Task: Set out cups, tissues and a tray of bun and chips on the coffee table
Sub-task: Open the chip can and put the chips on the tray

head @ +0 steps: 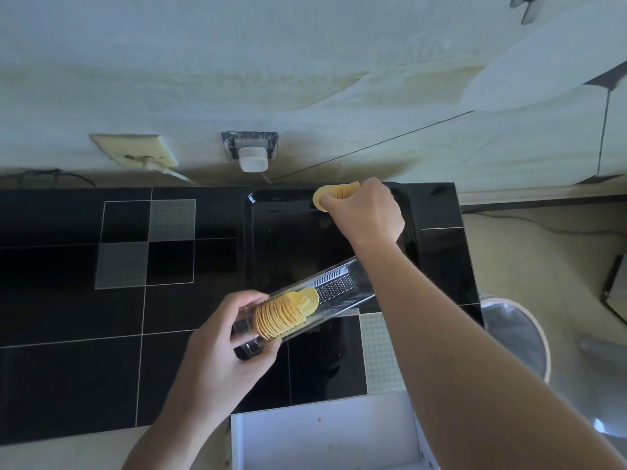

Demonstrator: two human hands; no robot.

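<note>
1. Black glossy coffee table (68, 334) with thin white grid lines and a few grey patterned squares, set against a pale wall carrying two outlets (250, 149).
2. At 12 to 1 o'clock on the table sits a black tray (288, 239), shiny, its raised rim close to the wall edge.
3. Right hand (364, 212) is out over the tray's far edge, fingers clenched round a short stack of chips (334, 195); I cannot tell whether the stack touches the tray.
4. Left hand (220, 347) is at 6 o'clock, fingers wrapped round the near end of a clear plastic chip sleeve (336, 286), held tilted above the table.
5. Inside that sleeve, remaining chips (285, 313) are bunched at the hand's end; the far end, pointing to the tray, is bare ridged plastic.
6. At 5 o'clock, below the table edge, an open white box (322, 435); at 3 o'clock, a white round bin (522, 334) on the floor.
</note>
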